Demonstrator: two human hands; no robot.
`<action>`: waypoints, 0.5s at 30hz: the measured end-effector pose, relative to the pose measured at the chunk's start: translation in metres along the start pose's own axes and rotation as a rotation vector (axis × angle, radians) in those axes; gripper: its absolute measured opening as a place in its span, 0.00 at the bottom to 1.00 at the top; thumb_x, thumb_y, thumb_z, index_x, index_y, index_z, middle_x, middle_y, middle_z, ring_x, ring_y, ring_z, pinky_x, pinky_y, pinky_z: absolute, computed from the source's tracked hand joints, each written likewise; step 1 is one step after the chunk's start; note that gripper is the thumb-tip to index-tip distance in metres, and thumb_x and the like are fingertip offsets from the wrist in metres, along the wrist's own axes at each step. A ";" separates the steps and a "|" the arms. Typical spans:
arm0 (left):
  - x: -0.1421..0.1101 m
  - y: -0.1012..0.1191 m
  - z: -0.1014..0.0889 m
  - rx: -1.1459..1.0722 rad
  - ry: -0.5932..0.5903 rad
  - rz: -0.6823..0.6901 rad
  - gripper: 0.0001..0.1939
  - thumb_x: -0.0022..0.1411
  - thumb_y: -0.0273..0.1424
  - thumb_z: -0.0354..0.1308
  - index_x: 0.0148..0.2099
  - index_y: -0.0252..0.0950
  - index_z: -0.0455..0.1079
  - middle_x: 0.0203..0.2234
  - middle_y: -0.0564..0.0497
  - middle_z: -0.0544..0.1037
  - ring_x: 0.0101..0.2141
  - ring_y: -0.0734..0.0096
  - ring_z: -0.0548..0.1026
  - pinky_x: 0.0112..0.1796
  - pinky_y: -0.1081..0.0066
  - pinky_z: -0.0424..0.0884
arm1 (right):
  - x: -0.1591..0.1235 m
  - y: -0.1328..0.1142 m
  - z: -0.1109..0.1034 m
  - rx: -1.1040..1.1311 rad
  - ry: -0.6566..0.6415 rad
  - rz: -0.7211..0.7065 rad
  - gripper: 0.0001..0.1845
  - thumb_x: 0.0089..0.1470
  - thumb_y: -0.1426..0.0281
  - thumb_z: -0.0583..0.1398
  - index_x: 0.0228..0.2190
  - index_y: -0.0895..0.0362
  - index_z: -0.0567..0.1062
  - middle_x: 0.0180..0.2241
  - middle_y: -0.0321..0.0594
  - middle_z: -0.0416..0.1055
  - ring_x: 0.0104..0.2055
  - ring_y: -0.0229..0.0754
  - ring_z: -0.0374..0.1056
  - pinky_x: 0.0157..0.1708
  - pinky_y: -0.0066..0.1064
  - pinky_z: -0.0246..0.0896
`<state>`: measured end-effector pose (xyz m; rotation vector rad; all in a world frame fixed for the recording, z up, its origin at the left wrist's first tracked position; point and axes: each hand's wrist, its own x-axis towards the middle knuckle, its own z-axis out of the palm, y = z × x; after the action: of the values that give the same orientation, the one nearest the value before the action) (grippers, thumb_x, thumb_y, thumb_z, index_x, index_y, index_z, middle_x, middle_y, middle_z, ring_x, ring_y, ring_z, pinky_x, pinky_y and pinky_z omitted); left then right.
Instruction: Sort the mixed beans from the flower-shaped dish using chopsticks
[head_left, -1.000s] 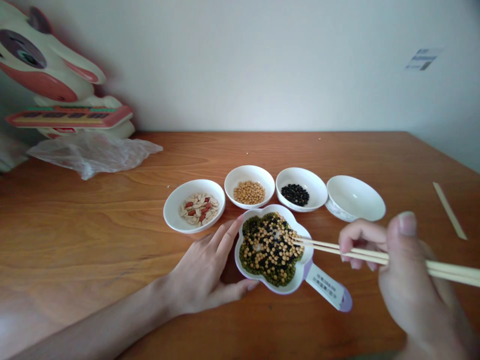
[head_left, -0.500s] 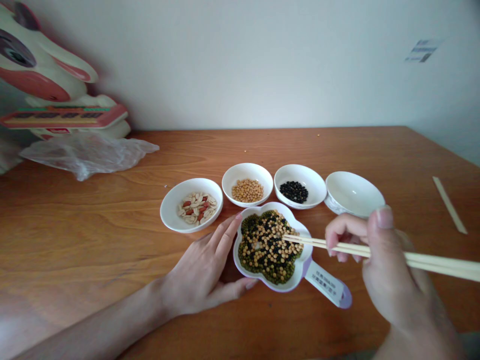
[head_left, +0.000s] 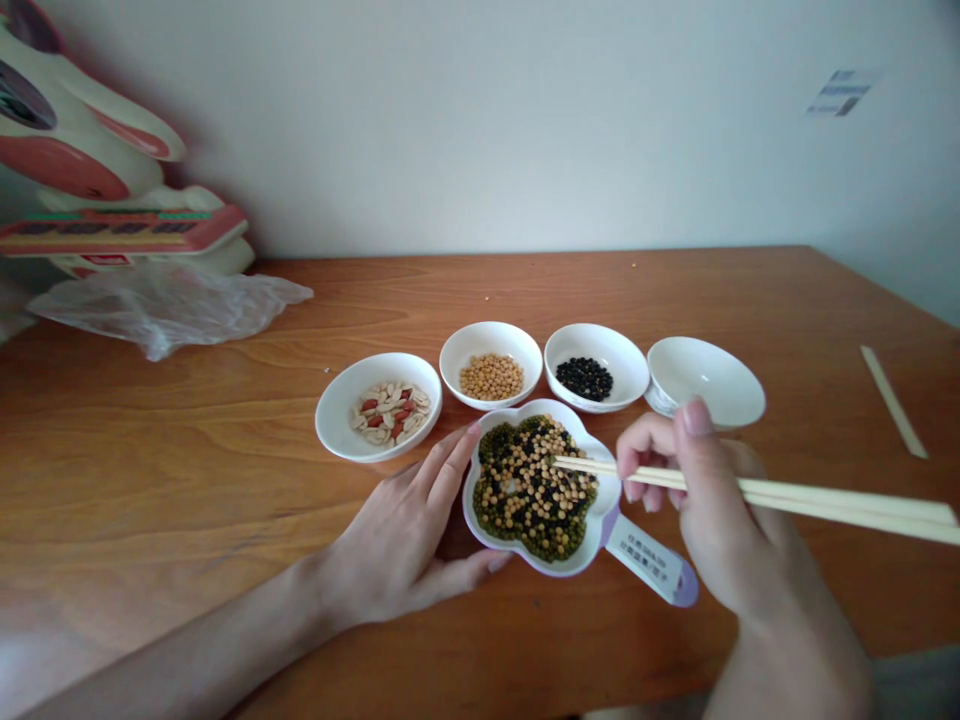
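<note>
A white, flower-shaped dish point(head_left: 581, 565) with a lilac edge and a labelled handle lies on the table, holding mixed yellow, black and green beans. My left hand point(head_left: 397, 540) is around its left side, fingers on the upper rim and thumb at the lower edge. In my right hand point(head_left: 720, 520) is a pair of wooden chopsticks point(head_left: 817, 500), their tips close together among the beans. Whether a bean is between the tips is too small to tell. Behind the dish stand bowls of yellow beans point(head_left: 491, 376), black beans point(head_left: 585, 378), and peeled and red peanuts point(head_left: 391, 412).
At the right of the row is a white bowl point(head_left: 705, 380) with no contents visible. A paper strip point(head_left: 892, 402) lies on the table's right side. At the back left, a clear plastic bag point(head_left: 172, 305) lies before a cow-shaped toy keyboard point(head_left: 127, 235). A wall rises behind the table.
My right hand and the chopsticks have moved left, and the tips are further into the dish. The whole view has shifted slightly; my left hand stays at the dish.
</note>
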<state>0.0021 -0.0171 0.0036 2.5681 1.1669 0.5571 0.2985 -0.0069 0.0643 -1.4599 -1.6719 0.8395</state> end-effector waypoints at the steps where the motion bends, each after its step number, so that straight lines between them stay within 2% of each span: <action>1: 0.000 0.000 0.000 0.002 -0.002 -0.001 0.58 0.72 0.51 0.62 0.83 0.36 0.26 0.75 0.29 0.60 0.71 0.38 0.67 0.66 0.45 0.74 | 0.000 -0.001 0.002 0.022 -0.026 0.000 0.45 0.73 0.39 0.37 0.26 0.53 0.76 0.21 0.38 0.70 0.25 0.39 0.66 0.27 0.32 0.60; 4: -0.001 -0.001 0.001 0.010 -0.003 0.000 0.59 0.72 0.51 0.62 0.83 0.36 0.25 0.75 0.29 0.59 0.71 0.38 0.66 0.67 0.44 0.73 | -0.007 -0.005 -0.003 0.082 -0.058 0.004 0.42 0.74 0.41 0.41 0.27 0.53 0.77 0.22 0.38 0.70 0.25 0.39 0.66 0.25 0.31 0.59; 9: 0.001 -0.001 0.001 0.014 -0.016 -0.007 0.58 0.72 0.52 0.61 0.83 0.36 0.26 0.74 0.29 0.60 0.71 0.38 0.67 0.66 0.45 0.74 | -0.024 -0.005 -0.026 0.070 0.026 -0.026 0.44 0.74 0.42 0.38 0.22 0.52 0.75 0.19 0.39 0.67 0.22 0.40 0.64 0.22 0.33 0.57; 15: 0.000 -0.001 0.000 0.014 -0.027 -0.030 0.58 0.72 0.52 0.61 0.83 0.36 0.27 0.75 0.29 0.60 0.71 0.38 0.67 0.66 0.44 0.73 | -0.027 -0.014 -0.029 0.093 -0.076 -0.017 0.43 0.75 0.44 0.37 0.22 0.51 0.74 0.19 0.40 0.69 0.23 0.42 0.68 0.23 0.34 0.60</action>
<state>0.0014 -0.0169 0.0031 2.5571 1.2021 0.5082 0.3183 -0.0350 0.0874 -1.3637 -1.6757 0.9612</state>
